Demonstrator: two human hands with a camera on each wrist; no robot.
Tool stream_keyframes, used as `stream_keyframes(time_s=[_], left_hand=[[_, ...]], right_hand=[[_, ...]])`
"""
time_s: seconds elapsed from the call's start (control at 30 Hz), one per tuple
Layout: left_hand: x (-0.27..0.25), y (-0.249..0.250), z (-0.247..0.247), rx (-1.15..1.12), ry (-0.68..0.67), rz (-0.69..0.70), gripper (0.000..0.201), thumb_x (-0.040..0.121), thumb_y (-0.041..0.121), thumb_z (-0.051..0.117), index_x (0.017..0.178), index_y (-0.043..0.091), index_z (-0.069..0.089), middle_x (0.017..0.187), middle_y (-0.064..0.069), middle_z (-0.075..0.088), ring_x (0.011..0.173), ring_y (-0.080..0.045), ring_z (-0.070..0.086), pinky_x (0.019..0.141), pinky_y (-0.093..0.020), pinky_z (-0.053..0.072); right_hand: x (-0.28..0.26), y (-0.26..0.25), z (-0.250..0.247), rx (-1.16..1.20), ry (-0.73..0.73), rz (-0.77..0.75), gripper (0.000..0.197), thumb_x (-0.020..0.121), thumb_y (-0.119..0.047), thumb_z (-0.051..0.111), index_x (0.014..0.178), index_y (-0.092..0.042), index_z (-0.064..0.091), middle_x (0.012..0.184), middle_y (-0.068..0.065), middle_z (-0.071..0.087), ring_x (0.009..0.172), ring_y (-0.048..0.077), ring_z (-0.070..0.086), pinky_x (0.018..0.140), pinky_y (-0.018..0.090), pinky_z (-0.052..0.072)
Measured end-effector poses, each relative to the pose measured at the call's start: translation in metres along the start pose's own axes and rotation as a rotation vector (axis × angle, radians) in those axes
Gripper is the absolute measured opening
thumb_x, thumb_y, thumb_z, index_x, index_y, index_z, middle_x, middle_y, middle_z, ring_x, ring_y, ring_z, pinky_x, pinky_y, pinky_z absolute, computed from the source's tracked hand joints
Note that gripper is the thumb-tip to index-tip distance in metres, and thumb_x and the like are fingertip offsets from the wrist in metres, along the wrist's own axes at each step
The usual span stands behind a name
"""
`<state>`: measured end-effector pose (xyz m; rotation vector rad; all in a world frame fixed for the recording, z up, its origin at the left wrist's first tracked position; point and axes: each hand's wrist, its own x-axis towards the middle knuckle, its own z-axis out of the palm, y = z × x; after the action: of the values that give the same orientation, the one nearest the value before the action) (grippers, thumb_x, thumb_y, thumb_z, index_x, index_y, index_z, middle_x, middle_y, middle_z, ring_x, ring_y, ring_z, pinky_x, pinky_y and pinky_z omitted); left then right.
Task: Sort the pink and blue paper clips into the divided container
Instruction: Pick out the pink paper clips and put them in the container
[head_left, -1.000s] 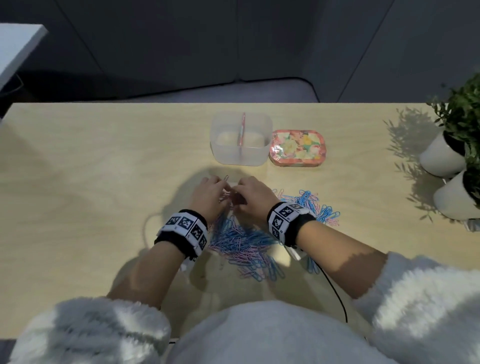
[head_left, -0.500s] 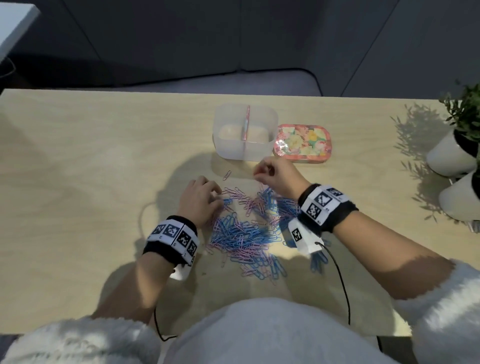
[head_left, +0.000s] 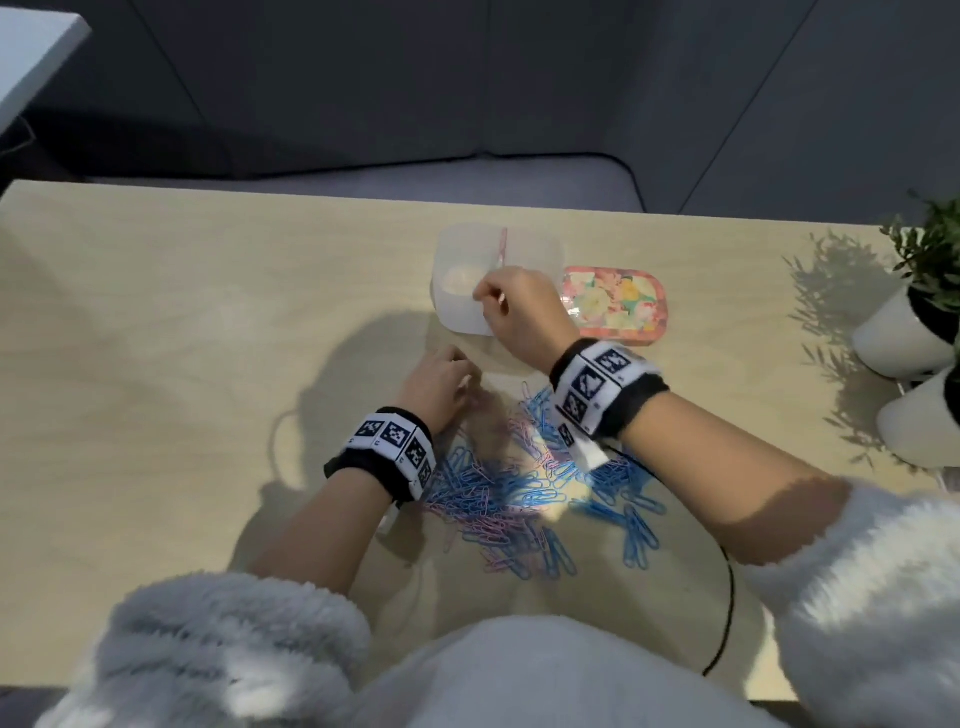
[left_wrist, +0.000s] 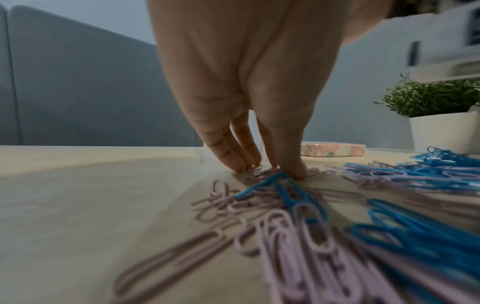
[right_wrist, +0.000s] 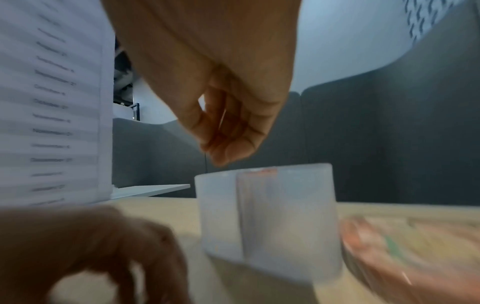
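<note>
The table (head_left: 171, 332) across the middle of the frame looks like pale wood with a faint grain and a matt finish, and the container (head_left: 467, 260) at upper centre is frosted, translucent plastic — smooth and dull. The paper clips (left_wrist: 306, 232) at lower centre have a smooth pink or blue coating with a slight sheen, the lid (head_left: 615, 304) right of the container looks glossy, and the sleeves (head_left: 228, 634) along the bottom are fluffy cloth — the pots (head_left: 901, 338) at the right edge smooth, matt white.

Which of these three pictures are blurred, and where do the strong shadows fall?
Head view: mostly sharp; hard shadows of the plants and arms fall on the table. Left wrist view: the near paper clips are out of focus. Right wrist view: motion blur smears the container and lid.
</note>
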<state>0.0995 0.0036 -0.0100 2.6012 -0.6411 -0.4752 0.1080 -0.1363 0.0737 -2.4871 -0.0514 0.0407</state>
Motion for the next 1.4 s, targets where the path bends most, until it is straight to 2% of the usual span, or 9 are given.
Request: stream_keyframes(time_s=[0.17,0.23,0.37,0.53,0.7,0.93,1.07,1.27,1.4], left_hand=[[-0.003,-0.001,0.001,-0.070,-0.003,-0.008,0.047,0.071,0.022,0.075,0.111,0.005,0.058,0.117,-0.014,0.049,0.107,-0.028,0.048,0.094,-0.037,0.040],[-0.004,0.002,0.001,-0.074,-0.007,-0.023,0.046,0.069,0.021,0.077,0.108,0.005,0.059,0.114,-0.014,0.050,0.103,-0.029,0.051,0.091,-0.039,0.043],[-0.006,0.010,0.002,-0.092,0.018,-0.068,0.031,0.072,0.012,0.072,0.100,0.005,0.060,0.103,-0.015,0.061,0.094,-0.031,0.059,0.084,-0.038,0.048],[-0.015,0.006,0.002,-0.256,0.072,-0.124,0.029,0.069,0.003,0.072,0.093,0.007,0.056,0.088,-0.011,0.068,0.082,-0.027,0.063,0.076,-0.036,0.052],[-0.020,-0.001,0.000,-0.134,0.049,-0.113,0.025,0.076,0.010,0.070,0.100,0.007,0.064,0.097,-0.010,0.069,0.092,-0.026,0.062,0.083,-0.033,0.047],[-0.016,0.003,-0.003,-0.013,-0.040,-0.108,0.015,0.082,0.006,0.060,0.097,0.005,0.063,0.104,-0.015,0.064,0.098,-0.031,0.058,0.085,-0.037,0.045],[-0.012,0.009,-0.003,0.076,-0.110,-0.090,0.019,0.085,-0.001,0.049,0.102,0.000,0.059,0.111,-0.019,0.057,0.102,-0.034,0.055,0.086,-0.038,0.040],[-0.014,0.009,0.001,0.169,-0.098,-0.017,0.018,0.086,0.000,0.046,0.101,-0.001,0.056,0.107,-0.021,0.056,0.099,-0.036,0.053,0.083,-0.043,0.041],[-0.011,0.006,-0.001,0.176,-0.149,-0.009,0.018,0.086,0.002,0.049,0.102,0.001,0.055,0.109,-0.020,0.057,0.100,-0.035,0.055,0.084,-0.041,0.042]], right_hand=[[-0.051,0.041,0.037,-0.222,-0.434,0.086,0.035,0.072,-0.022,0.070,0.105,-0.012,0.064,0.111,0.011,0.055,0.105,0.028,0.051,0.087,0.036,0.046],[-0.057,0.046,0.047,-0.280,-0.395,0.059,0.032,0.067,-0.026,0.073,0.095,-0.015,0.062,0.107,0.008,0.051,0.100,0.027,0.047,0.084,0.038,0.044],[-0.053,0.046,0.057,-0.267,-0.283,0.022,0.031,0.078,-0.028,0.066,0.104,-0.012,0.063,0.106,0.011,0.055,0.100,0.030,0.049,0.085,0.039,0.040],[-0.049,0.045,0.066,-0.137,-0.267,-0.008,0.020,0.085,-0.012,0.055,0.101,-0.007,0.067,0.104,0.014,0.057,0.102,0.029,0.052,0.084,0.038,0.044],[-0.048,0.049,0.055,-0.137,-0.332,0.030,0.014,0.088,-0.012,0.054,0.094,-0.002,0.062,0.103,0.016,0.062,0.098,0.030,0.057,0.082,0.035,0.042],[-0.009,0.013,0.001,0.226,-0.057,0.083,0.011,0.088,-0.016,0.060,0.079,-0.009,0.060,0.079,0.004,0.063,0.068,0.010,0.052,0.064,0.019,0.043],[0.034,-0.007,-0.012,0.209,0.066,0.130,0.013,0.082,-0.011,0.065,0.082,0.002,0.067,0.073,0.001,0.060,0.069,0.012,0.052,0.074,0.023,0.042],[0.039,-0.008,-0.017,0.171,0.062,0.136,0.022,0.090,-0.007,0.049,0.094,0.002,0.069,0.106,0.011,0.070,0.096,0.023,0.062,0.092,0.032,0.048],[0.001,0.018,-0.013,0.183,0.113,0.142,0.023,0.092,-0.012,0.049,0.086,0.001,0.067,0.082,0.010,0.067,0.078,0.025,0.062,0.074,0.032,0.049]])
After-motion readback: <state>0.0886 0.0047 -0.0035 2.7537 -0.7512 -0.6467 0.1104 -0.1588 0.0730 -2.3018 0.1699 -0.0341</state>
